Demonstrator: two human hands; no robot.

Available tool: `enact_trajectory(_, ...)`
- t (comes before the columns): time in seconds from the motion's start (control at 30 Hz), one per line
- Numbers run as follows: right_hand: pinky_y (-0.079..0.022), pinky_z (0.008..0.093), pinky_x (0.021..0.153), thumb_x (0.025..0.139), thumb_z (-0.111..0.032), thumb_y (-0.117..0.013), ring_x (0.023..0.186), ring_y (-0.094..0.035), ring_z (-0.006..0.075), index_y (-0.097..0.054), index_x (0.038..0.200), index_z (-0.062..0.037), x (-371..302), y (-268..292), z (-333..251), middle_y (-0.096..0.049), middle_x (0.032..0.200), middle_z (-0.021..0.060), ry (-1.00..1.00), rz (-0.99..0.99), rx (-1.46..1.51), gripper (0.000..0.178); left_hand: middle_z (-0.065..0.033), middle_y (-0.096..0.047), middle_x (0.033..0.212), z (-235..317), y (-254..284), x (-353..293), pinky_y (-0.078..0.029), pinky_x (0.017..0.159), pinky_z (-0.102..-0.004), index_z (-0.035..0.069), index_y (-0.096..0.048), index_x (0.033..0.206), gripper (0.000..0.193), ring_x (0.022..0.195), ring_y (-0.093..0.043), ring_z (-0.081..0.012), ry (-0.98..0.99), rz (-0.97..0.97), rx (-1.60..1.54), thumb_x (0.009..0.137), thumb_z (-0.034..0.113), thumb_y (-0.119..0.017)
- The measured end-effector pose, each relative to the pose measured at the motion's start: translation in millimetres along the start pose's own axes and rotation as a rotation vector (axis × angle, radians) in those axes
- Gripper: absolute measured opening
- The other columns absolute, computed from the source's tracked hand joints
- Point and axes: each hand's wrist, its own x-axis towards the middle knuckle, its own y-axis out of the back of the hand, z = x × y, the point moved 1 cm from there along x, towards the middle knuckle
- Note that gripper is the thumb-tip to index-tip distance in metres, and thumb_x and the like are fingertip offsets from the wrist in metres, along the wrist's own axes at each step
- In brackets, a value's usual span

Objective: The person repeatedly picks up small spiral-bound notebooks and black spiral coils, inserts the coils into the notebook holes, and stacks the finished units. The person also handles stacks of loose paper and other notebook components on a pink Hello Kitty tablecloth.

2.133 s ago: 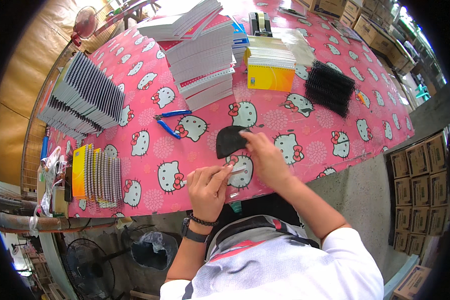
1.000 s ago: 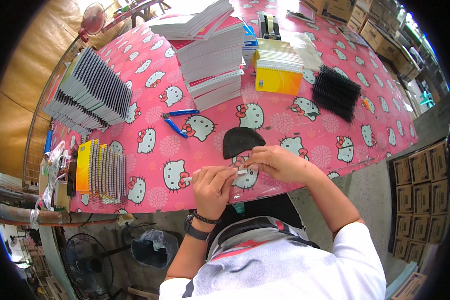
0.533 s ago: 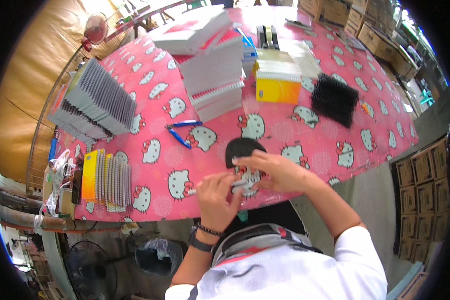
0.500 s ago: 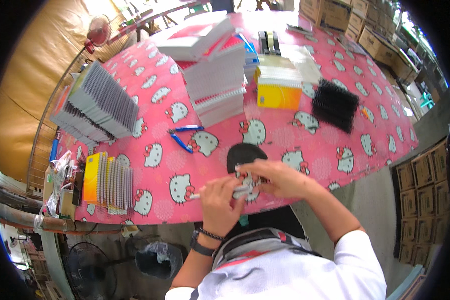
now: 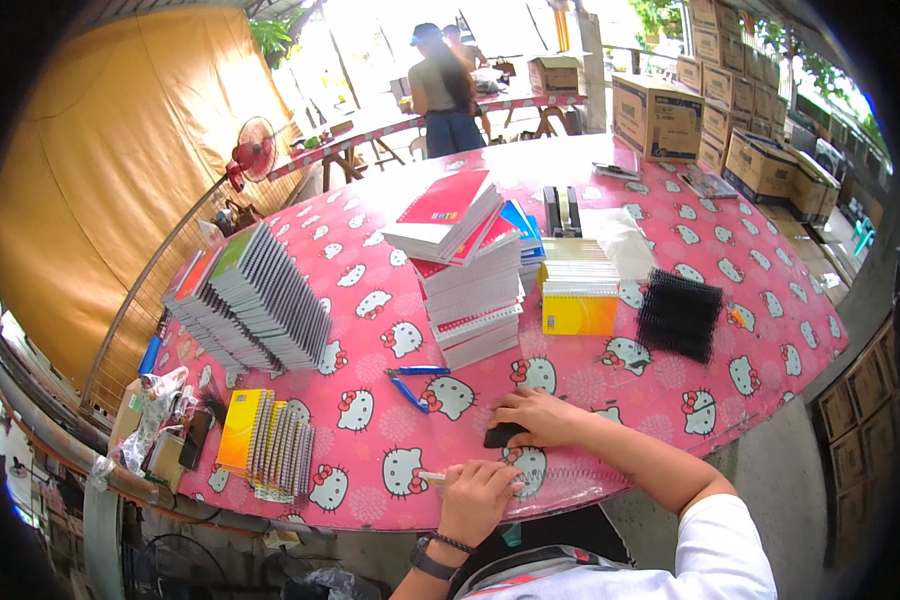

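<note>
Near the table's front edge, my left hand point(image 5: 475, 495) is closed on a thin white strip-like thing point(image 5: 432, 477), whose pale end sticks out to the left; the rest is hidden by the fingers. A thin spiral coil point(image 5: 580, 474) stretches rightward from beside this hand, under my right forearm. A little farther off, my right hand point(image 5: 538, 416) curls over a dark rounded pad point(image 5: 503, 435) on the table, covering most of it. Blue-handled cutting pliers point(image 5: 415, 385) lie spread beyond my left hand.
Stacked notebooks point(image 5: 470, 300) rise mid-table, with yellow notebooks point(image 5: 580, 314) to their right. Spiral-bound notebooks point(image 5: 270, 300) and yellow ones point(image 5: 255, 440) stand at left. Black coils point(image 5: 678, 315) lie in a bundle at right. A tape dispenser point(image 5: 562, 212) and cartons point(image 5: 658, 115) are farther back.
My right hand has left the spot beside my left hand and come down on the dark pad. The coil now shows stretching right. The view has tilted up, bringing people at the back into sight.
</note>
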Motion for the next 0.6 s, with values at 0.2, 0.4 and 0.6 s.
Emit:
enact_trajectory(0.2,-0.048,0.0403,0.084,0.073,-0.013,-0.068,0.107,-0.052,0.0334,-0.055,0.104,-0.0084,-26,3,-5,-0.053,0.111,0.0149,-0.519,0.177,0.066,0.034,-0.0009,-0.063,0.101,9,13,8,-0.038,0.079,-0.0367,0.013,-0.064,0.097,0.020,0.093,-0.058,-0.0203,0.004,0.036,-0.058,0.081,0.026,-0.065)
enact_trajectory(0.4,-0.039,0.0470,0.097,0.068,-0.024,-0.073,0.117,-0.044,0.0400,-0.056,0.106,-0.0102,-34,4,-7,-0.046,0.128,0.0182,-0.043,0.059,0.091,0.043,-0.0014,-0.059,0.111,-4,10,1,-0.040,0.080,-0.0384,0.014,-0.062,0.102,0.026,0.099,-0.057,-0.0212,-0.044,-0.040,-0.071,0.080,0.026,-0.066)
enact_trajectory(0.6,-0.037,0.0466,0.098,0.058,-0.038,-0.081,0.116,-0.042,0.0395,-0.051,0.118,-0.0108,-32,11,-15,-0.043,0.128,0.0178,-0.091,-0.093,0.079,0.072,-0.0038,-0.058,0.118,-5,12,-3,-0.041,0.084,-0.0392,0.014,-0.063,0.103,0.027,0.102,-0.057,-0.0240,-0.095,-0.062,-0.049,0.079,0.023,-0.068)
